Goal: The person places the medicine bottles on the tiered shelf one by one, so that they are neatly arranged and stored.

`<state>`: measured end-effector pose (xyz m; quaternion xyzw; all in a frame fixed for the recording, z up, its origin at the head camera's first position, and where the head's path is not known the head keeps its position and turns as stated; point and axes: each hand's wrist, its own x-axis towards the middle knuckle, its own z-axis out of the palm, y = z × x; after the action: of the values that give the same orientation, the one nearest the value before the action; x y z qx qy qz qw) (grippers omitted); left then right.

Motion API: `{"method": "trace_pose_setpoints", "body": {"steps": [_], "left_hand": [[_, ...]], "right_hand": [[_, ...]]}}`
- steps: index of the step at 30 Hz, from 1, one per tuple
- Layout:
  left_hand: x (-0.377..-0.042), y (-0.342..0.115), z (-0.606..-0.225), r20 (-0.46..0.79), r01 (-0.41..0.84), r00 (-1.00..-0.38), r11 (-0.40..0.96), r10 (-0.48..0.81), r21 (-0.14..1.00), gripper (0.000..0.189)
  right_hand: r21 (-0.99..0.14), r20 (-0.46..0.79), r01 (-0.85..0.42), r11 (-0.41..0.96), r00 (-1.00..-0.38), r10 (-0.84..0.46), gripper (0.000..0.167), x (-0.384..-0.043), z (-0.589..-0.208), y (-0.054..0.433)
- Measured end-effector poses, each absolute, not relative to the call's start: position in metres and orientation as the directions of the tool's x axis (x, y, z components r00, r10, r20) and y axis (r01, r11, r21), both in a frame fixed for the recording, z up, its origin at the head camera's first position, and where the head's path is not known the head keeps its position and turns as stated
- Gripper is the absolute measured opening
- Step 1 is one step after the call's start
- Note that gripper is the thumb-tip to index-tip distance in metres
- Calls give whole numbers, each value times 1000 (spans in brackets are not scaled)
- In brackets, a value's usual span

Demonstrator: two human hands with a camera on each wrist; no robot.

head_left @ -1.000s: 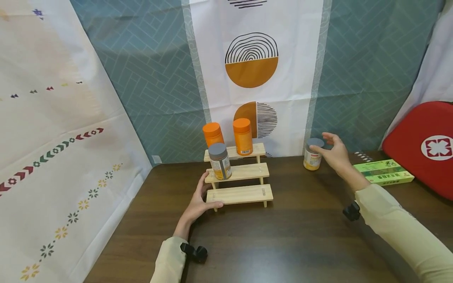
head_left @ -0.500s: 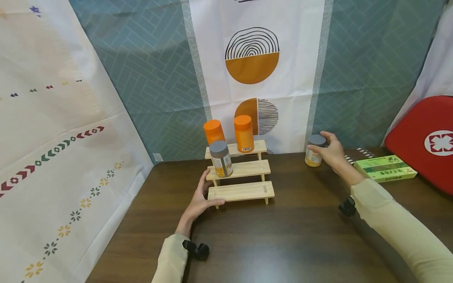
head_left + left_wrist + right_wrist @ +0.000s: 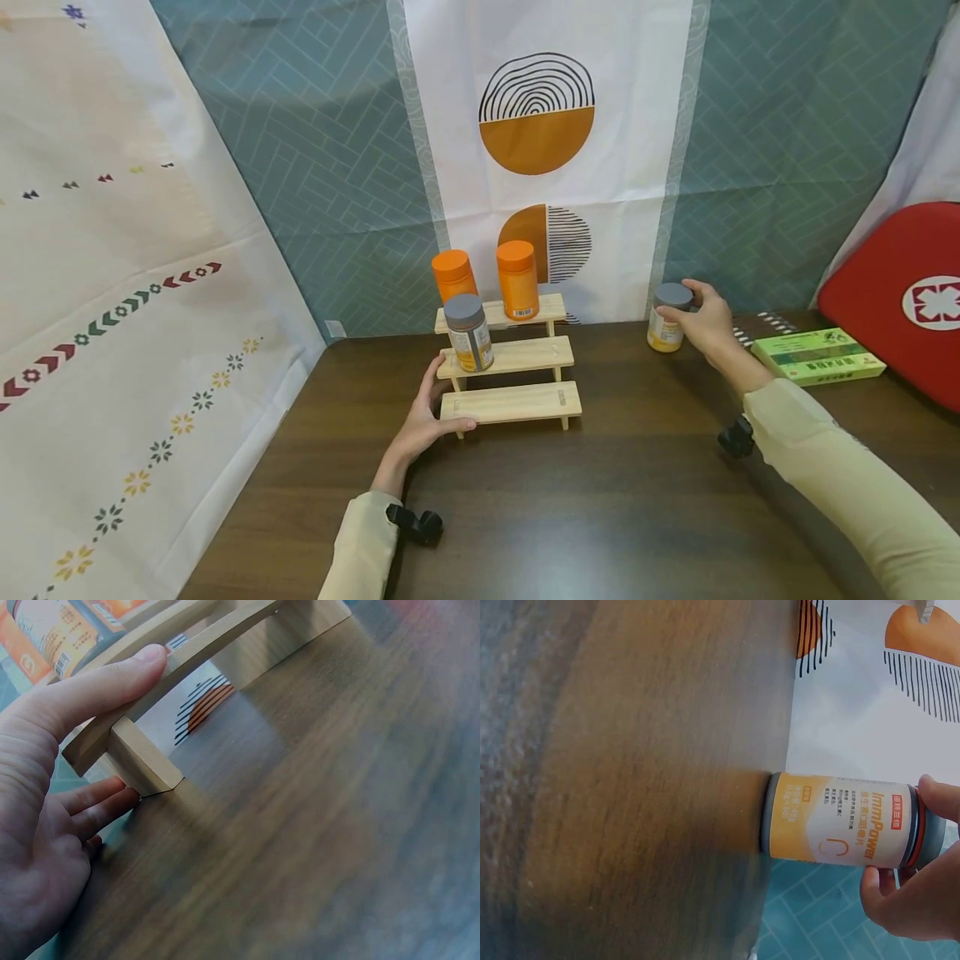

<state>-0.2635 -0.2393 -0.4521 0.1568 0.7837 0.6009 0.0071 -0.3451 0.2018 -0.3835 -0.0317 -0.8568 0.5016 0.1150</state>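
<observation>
My left hand (image 3: 420,425) grips the left end of a three-step wooden rack (image 3: 517,404). Its thumb lies over the lowest step, and the fingers reach along the side by a leg (image 3: 146,761). At the right, my right hand (image 3: 705,321) pinches a grey-lidded pill bottle (image 3: 664,335) near its lid, thumb on one side and fingers on the other. This bottle (image 3: 832,821), with a white and yellow label, stands upright on the table. A similar grey-lidded bottle (image 3: 471,337) is on the middle step's left end. Two orange bottles (image 3: 517,283) stand on the top step.
A green box (image 3: 819,357) lies on the dark wooden table (image 3: 525,500) to the right of my right hand. Beyond it leans a red case (image 3: 885,308) with a white emblem. Patterned cloth (image 3: 622,167) hangs along the back and left.
My right hand has closed its fingers and thumb onto the bottle at the right. My left hand stays on the rack. The head view has shifted slightly.
</observation>
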Motion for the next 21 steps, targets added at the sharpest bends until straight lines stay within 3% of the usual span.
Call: {"method": "trace_pose_setpoints", "body": {"steps": [10,21], "left_hand": [[-260,-240,-456,170,230,-950,219,264,948,112],[-263,-241,-453,188,254,-940,214,283,943,111]], "right_hand": [[-849,187,-81,522,-970,153,74,-336,-382,201],[-860,216,-148,489,-972,87,77,-324,-356,192]]}}
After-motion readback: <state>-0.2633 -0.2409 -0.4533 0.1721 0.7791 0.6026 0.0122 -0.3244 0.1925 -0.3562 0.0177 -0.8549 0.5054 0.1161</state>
